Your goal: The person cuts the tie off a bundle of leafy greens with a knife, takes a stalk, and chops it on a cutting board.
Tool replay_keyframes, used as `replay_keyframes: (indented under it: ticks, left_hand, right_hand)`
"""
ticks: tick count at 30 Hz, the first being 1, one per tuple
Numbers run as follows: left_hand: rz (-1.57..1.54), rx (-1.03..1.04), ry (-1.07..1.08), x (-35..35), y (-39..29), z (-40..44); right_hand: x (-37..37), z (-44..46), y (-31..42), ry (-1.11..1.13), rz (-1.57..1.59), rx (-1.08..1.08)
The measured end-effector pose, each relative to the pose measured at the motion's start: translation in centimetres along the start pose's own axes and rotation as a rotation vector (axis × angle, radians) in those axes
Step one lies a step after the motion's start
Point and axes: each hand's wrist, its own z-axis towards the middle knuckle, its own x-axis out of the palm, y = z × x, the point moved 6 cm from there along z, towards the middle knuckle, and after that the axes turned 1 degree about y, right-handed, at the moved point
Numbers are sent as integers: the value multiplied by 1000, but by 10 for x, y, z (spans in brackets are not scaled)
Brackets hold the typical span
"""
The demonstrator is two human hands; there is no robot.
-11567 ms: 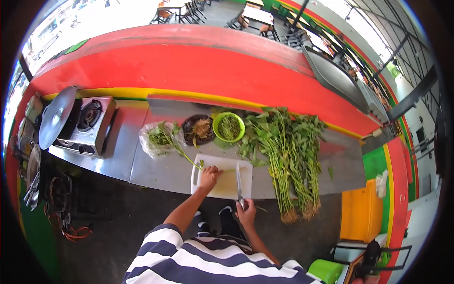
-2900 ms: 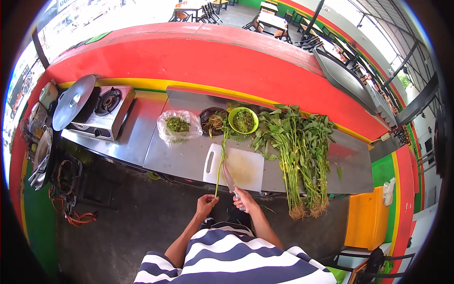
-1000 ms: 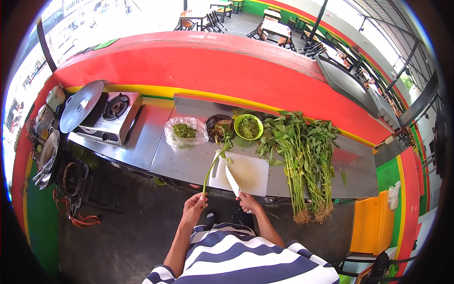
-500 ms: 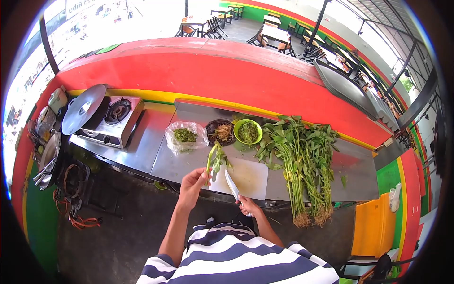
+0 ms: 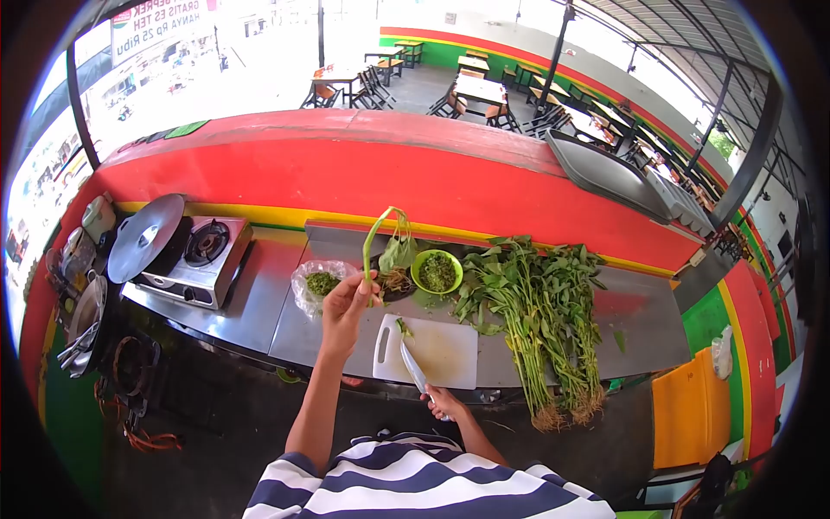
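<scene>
Raised over the counter, my left hand (image 5: 346, 304) pinches the lower end of a leafy green stalk (image 5: 370, 242), whose top bends over and droops to the right. My right hand (image 5: 443, 403) is wrapped around the handle of a kitchen knife (image 5: 414, 370). The blade points away from me, over the left part of a white cutting board (image 5: 454, 350). By the knife tip lies a small green piece (image 5: 404, 327). Behind the board stand a lime-green bowl (image 5: 423, 259) of chopped greens and a dark bag with roots (image 5: 396, 282). A clear plastic bag (image 5: 303, 292) holds more chopped greens.
A large bunch of leafy stalks with roots (image 5: 540, 320) lies right of the board, root ends over the counter edge. To the left stands a gas stove (image 5: 186, 272) with a large metal lid (image 5: 147, 238). A red wall (image 5: 346, 164) runs behind the steel counter (image 5: 640, 337).
My left hand has lifted the stalk up and away from the board. A small green piece now shows by the knife tip. The whole view has shifted a little.
</scene>
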Motion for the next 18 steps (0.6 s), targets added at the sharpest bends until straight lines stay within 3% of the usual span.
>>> replay_keyframes:
  ticks: [2,6,8,12,18]
  left_hand:
    - [68,-76,-111,-15,39,-22]
    - [301,-558,-199,-53,148,-122]
    - [174,-721,-193,-75,205,-175]
    - [174,-838,-187,-68,216,-219]
    - [172,-812,-150,-63,208,-211]
  right_hand:
    - [0,0,-1,-9,16,-7]
    - [1,-3,0,-13,49,0]
    - [2,-8,4,-27,29,-2]
    - [0,-8,4,-43,30,52]
    - [4,-25,17,-57,47,96]
